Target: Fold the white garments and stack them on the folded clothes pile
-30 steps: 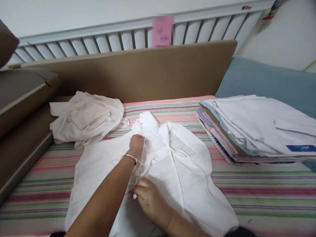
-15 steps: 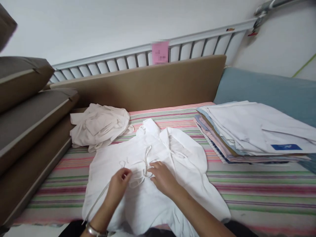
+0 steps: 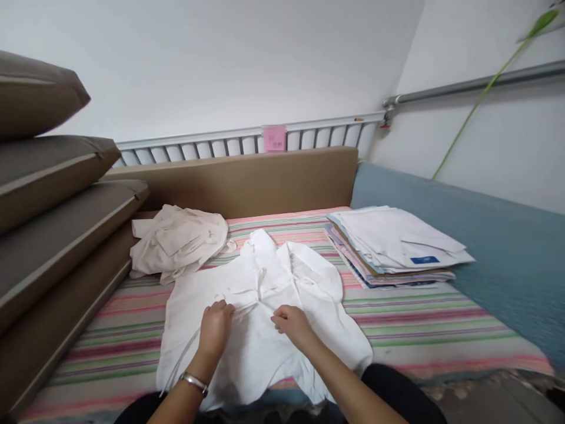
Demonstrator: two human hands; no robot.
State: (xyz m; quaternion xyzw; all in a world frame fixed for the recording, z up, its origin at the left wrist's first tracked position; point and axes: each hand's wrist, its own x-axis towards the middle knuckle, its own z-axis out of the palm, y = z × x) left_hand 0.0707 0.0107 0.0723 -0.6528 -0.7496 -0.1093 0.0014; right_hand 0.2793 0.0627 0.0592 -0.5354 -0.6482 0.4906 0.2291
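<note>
A white garment (image 3: 265,330) with thin tie strings lies spread on a striped sheet (image 3: 397,330) in front of me. My left hand (image 3: 215,327) rests on its middle with the fingers curled over a white string. My right hand (image 3: 292,321) is beside it, fingers pinched on the other end of the string. A bracelet sits on my left wrist. The string runs between the two hands and up to a knot near the garment's neck.
A crumpled cream garment (image 3: 179,241) lies at the back left. A stack of folded clothes (image 3: 392,247) sits at the right, beside a blue mattress cover (image 3: 485,253). Brown cushions (image 3: 53,206) are stacked on the left, a brown headboard (image 3: 247,179) behind.
My hands have drawn back from the garment's neck to its middle, pulling the string taut between them. The camera has tilted up and back, showing more wall and the blue cover.
</note>
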